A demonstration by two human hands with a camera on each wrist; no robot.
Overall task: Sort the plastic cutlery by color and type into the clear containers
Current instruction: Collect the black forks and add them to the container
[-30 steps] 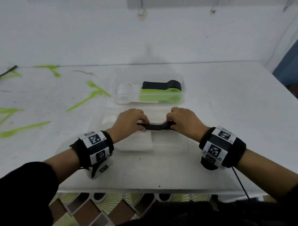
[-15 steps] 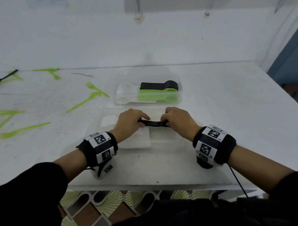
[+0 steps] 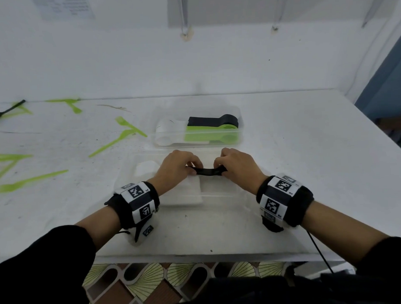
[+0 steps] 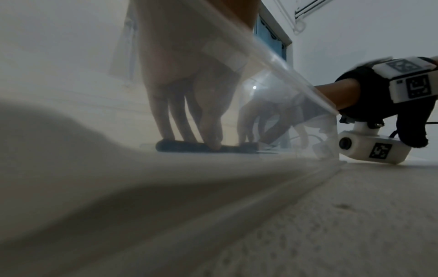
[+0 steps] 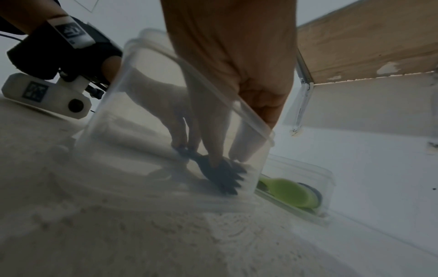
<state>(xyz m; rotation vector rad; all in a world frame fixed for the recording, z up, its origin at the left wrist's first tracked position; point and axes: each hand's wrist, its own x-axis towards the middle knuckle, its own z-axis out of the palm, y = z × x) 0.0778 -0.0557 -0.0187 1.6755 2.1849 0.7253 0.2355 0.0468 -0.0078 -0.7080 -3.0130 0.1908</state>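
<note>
While both your grips pinch the black forks [image 3: 209, 171], left hand [image 3: 176, 167] on the handles, right hand [image 3: 237, 165] on the tines, they lie crosswise in the near container [image 5: 151, 61].

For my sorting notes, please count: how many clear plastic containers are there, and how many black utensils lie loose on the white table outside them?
Clear plastic containers: 2 (near container, far container)
Loose black plastic utensil, far left on the table: 1
Total: 3
</note>
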